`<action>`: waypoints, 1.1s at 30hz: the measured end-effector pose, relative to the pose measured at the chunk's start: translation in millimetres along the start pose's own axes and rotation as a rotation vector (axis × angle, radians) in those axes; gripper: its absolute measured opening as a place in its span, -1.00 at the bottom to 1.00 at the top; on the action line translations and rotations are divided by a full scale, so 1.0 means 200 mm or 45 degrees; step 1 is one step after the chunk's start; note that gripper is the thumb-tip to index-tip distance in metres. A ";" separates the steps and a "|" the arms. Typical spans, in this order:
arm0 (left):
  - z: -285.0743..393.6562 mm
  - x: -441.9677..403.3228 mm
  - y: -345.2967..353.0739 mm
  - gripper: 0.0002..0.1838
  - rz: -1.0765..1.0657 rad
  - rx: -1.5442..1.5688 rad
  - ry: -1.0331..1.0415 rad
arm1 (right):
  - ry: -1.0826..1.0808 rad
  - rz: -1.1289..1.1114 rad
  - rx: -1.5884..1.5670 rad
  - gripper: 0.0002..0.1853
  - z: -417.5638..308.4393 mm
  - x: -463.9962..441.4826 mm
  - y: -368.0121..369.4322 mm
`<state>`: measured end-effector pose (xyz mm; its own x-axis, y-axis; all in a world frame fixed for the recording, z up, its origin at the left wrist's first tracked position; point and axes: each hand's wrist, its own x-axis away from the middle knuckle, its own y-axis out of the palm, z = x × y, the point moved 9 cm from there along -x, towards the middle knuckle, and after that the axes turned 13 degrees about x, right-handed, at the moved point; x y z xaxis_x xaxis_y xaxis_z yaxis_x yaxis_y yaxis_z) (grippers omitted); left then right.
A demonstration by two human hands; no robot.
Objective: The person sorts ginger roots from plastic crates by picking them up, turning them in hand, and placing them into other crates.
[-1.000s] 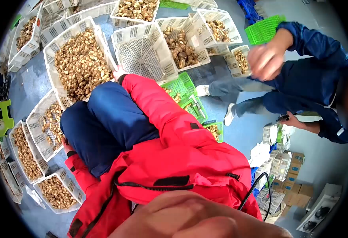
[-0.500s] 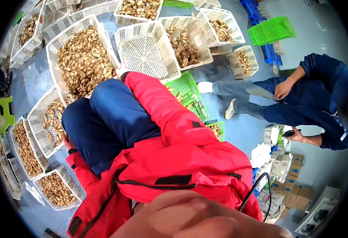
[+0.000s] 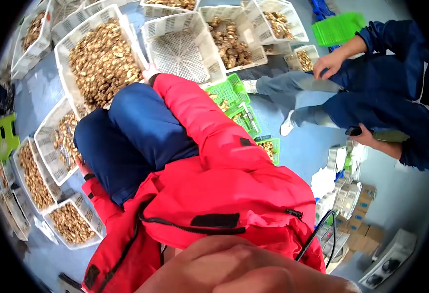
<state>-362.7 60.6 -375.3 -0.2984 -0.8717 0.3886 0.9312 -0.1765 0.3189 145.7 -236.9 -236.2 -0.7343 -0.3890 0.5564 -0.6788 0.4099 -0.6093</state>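
My right hand [image 3: 150,73] holds the near right rim of a large white plastic crate [image 3: 64,68], its fingers partly visible over the edge. Knobbly brown and cream pieces [image 3: 102,58], whose kind I cannot make out, are heaped in this crate in front of my knees. Beside that hand stands a white crate with a bare mesh floor [image 3: 177,51]. My left hand [image 3: 83,167] rests low at the left, next to my knee and the edge of another white crate [image 3: 46,139] with similar pieces; its fingers are mostly hidden.
More filled white crates [image 3: 70,222] stand at the left and top. Green baskets [image 3: 229,93] with a few pieces sit on the floor right of my arm. A person in dark blue [image 3: 385,93] stands at the right, holding a dark phone-like object [image 3: 355,131].
The view has shifted slightly. The other person has come nearer, their free hand lifted off the thigh. Both my hands stay in about the same places.
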 end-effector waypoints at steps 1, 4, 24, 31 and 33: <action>-0.01 0.00 0.00 -0.51 0.009 0.041 -0.018 | -0.032 0.064 0.091 -0.40 0.04 -0.15 0.07; -0.01 0.06 0.01 -0.51 0.055 0.181 -0.074 | -0.051 0.001 0.139 -0.39 -0.01 -0.04 0.01; 1.17 0.75 1.96 -0.47 -0.694 0.534 0.227 | -0.662 0.316 -0.424 -0.62 -0.60 0.25 -0.37; 0.74 0.64 2.23 -0.72 -0.795 0.951 -0.416 | -1.019 -0.792 -1.498 -0.60 -1.17 0.88 -0.01; 0.71 0.62 2.14 -0.69 -0.633 1.051 -0.607 | -1.274 -0.732 -1.508 -0.59 -1.19 0.96 -0.02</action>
<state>-29.8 -58.5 -68.2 -0.8220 -0.4874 0.2946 0.3069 0.0567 0.9501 6.3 -117.3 6.7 -0.4226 -0.8536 -0.3046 -0.8163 0.2125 0.5371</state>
